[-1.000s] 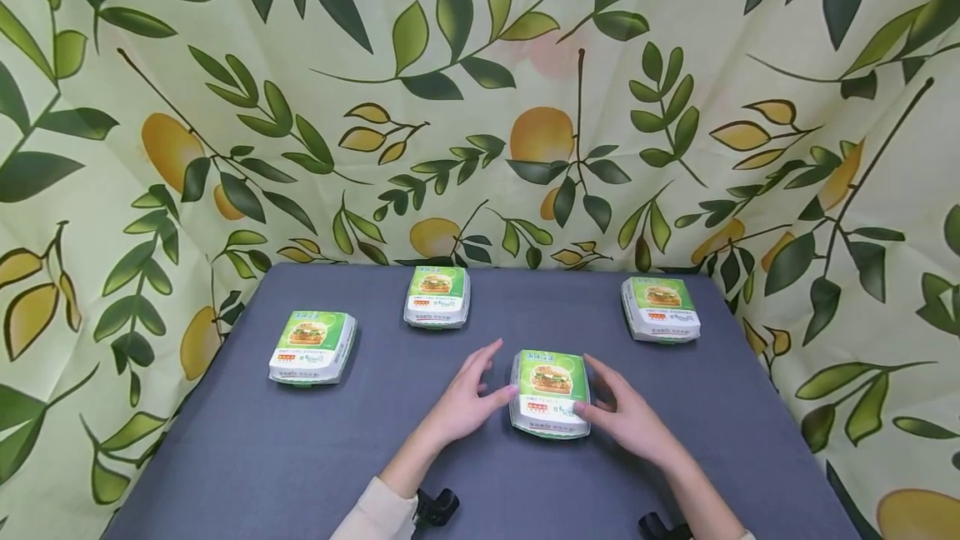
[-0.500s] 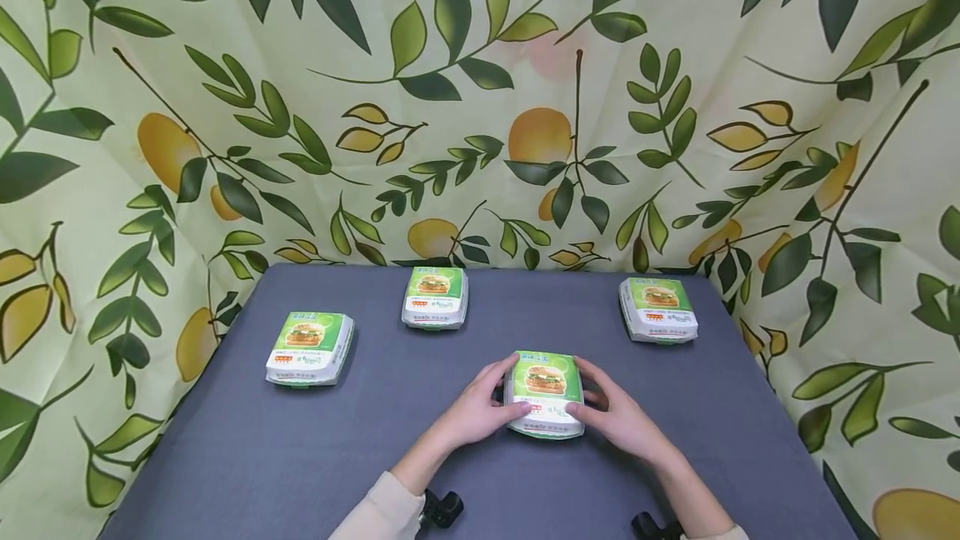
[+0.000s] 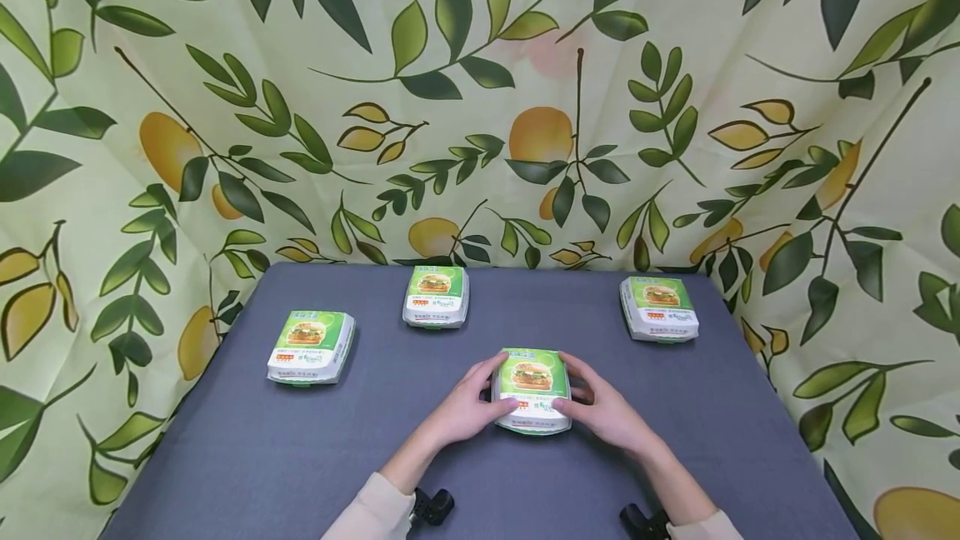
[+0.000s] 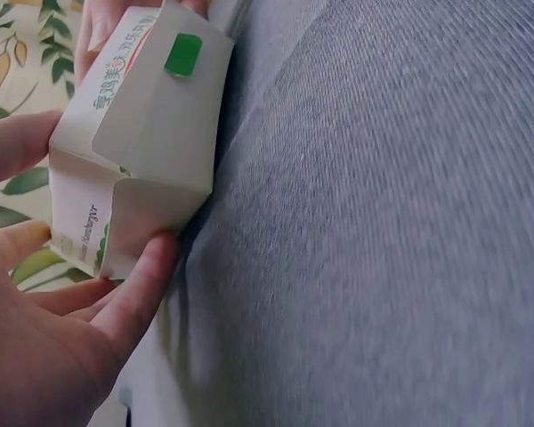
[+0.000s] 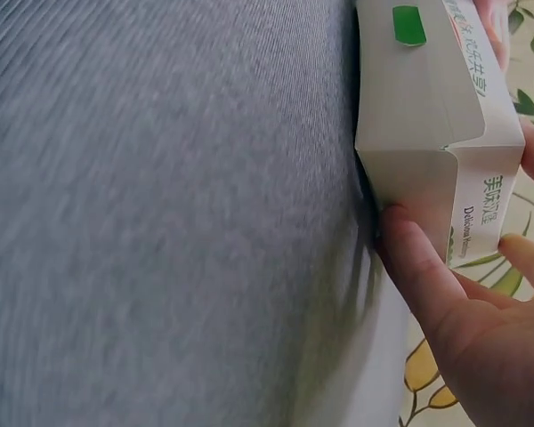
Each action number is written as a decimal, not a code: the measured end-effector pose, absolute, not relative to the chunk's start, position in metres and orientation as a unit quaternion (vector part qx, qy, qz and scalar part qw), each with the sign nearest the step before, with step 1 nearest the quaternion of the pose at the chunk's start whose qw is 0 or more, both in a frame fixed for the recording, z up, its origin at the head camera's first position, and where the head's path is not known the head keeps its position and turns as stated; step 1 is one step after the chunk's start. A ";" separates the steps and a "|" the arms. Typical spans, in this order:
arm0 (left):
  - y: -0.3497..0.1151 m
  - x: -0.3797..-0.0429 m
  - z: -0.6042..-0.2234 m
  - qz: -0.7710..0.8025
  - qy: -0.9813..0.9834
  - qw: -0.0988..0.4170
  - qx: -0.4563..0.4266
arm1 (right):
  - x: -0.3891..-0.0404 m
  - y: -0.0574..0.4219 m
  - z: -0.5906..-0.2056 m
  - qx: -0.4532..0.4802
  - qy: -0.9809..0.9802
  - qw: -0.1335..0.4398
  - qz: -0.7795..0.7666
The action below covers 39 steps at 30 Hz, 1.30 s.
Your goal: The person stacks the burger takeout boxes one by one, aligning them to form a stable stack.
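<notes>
Now left hand point(image 3: 469, 408) and right hand point(image 3: 609, 417) grip the burger box point(image 3: 532, 380) (lower centre), shifted slightly frame-left, seemingly secured.

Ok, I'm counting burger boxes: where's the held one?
The held burger box is in the lower half of the head view, slightly right of centre, gripped between the left hand and the right hand.
</notes>
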<state>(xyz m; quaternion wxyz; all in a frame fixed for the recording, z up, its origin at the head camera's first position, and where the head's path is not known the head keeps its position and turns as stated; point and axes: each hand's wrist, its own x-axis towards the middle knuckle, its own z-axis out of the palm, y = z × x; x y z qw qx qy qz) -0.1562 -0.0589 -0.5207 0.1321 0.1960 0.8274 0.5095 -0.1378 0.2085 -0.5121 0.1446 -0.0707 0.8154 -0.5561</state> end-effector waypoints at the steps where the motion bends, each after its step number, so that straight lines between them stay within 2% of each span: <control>1: -0.061 -0.156 -0.520 0.509 0.828 0.133 0.195 | -0.138 0.207 -0.512 -0.074 0.814 0.145 -0.557; 15: -0.077 -0.156 -0.517 0.504 0.834 0.133 0.180 | -0.145 0.190 -0.514 -0.083 0.830 0.131 -0.536; 28: -0.094 -0.154 -0.516 0.509 0.834 0.140 0.157 | -0.150 0.174 -0.514 -0.134 0.824 0.130 -0.536; 39: -0.099 -0.151 -0.512 0.512 0.835 0.126 0.159 | -0.151 0.166 -0.513 -0.121 0.821 0.133 -0.541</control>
